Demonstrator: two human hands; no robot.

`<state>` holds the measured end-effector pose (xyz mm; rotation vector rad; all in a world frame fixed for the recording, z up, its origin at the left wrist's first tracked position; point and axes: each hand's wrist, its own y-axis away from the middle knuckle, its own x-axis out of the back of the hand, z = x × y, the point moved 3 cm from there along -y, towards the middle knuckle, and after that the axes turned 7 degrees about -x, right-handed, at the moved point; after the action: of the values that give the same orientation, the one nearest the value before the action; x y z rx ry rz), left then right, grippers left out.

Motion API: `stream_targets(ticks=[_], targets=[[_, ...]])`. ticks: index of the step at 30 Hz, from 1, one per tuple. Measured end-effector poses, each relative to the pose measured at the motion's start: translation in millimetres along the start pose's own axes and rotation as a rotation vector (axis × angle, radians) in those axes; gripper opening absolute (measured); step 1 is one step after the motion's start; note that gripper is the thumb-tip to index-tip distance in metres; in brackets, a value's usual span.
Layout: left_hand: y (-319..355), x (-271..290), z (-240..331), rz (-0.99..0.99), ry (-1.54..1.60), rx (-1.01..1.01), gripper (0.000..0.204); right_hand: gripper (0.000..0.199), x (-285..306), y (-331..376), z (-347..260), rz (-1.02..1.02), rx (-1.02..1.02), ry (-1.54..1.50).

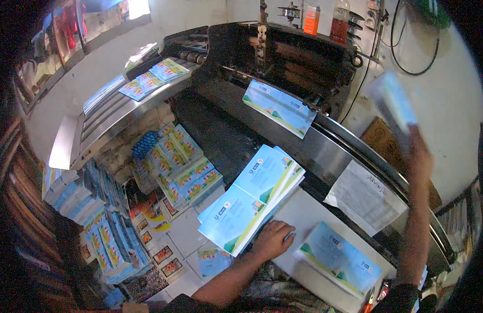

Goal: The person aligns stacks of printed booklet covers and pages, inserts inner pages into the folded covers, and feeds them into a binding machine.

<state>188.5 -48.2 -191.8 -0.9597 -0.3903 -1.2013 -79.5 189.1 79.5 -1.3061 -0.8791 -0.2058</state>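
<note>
My right hand (419,151) is raised at the right, closed on a blue and white printed sheet or thin stack of sheets (392,101), smeared by motion. My left hand (273,240) rests on the pale tabletop with its fingers curled in. A small bluish patch shows at a fingertip; whether anything is held is hidden. Just beyond this hand lies a fanned stack of blue and green printed sheets (236,211). To its right sits a second, squared stack of similar sheets (340,258).
Ahead stands a dark printing machine (304,62) with a printed sheet (279,107) on its front edge. A written paper (364,198) lies on its metal rail. Several bundles of printed sheets (113,245) stand at the left, below a slatted delivery table (111,117).
</note>
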Motion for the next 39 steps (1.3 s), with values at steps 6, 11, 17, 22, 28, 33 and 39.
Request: stream_targets(ticks=[6, 11, 17, 22, 28, 33, 39], targets=[[-4, -4, 3, 0.027, 0.039, -0.019, 0.022, 0.040, -80, 108, -42, -0.222, 0.422, 0.243], [-1, 5, 7, 0.028, 0.033, -0.015, 0.023, 0.043, -16, 156, -64, -0.752, 0.162, -0.062], [-5, 6, 12, 0.084, 0.045, -0.009, 0.025, 0.081, 75, 239, -63, -1.174, 0.106, -0.100], [-5, 6, 13, 0.044, -0.030, -0.017, 0.025, 0.081, 83, 288, -53, -1.116, 0.179, -0.012], [-2, 4, 8, 0.082, -0.010, -0.020, 0.026, 0.038, 90, 254, -45, -1.291, -0.043, -0.165], [-3, 3, 10, 0.048, -0.011, -0.019, 0.026, 0.032, 87, 176, 18, -0.730, -0.136, 0.060], [3, 2, 3, 0.013, -0.019, 0.031, 0.026, 0.043, 51, 29, 18, 0.054, -0.088, -0.152]])
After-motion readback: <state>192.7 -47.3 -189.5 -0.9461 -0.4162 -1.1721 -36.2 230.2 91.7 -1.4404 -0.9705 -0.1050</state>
